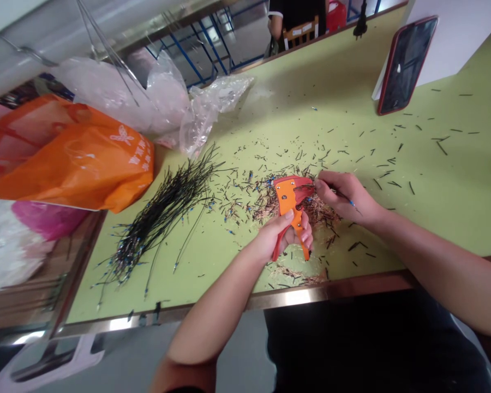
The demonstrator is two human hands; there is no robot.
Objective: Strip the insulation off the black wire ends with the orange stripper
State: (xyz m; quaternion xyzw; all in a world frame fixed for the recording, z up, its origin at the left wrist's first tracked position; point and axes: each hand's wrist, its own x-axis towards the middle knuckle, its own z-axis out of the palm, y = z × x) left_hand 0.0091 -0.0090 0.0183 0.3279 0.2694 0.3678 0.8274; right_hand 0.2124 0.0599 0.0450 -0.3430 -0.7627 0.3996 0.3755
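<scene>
Your left hand point(278, 237) clenches orange wire strippers point(287, 202).
Your right hand point(349, 196) pinches a blue-tipped wire point(339, 192) at their jaws, over copper scraps point(321, 210).

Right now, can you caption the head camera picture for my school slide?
Left hand grips an orange wire stripper; right hand holds a thin black wire to it, over copper scraps.

Orange-and-red wire stripper point(289, 210) is sitting clasped in the left hand point(280, 237), jaws pointing toward the right hand point(346, 196), which is pinching a thin black wire point(339, 192) tipped with a blue terminal point(352, 203).
</scene>
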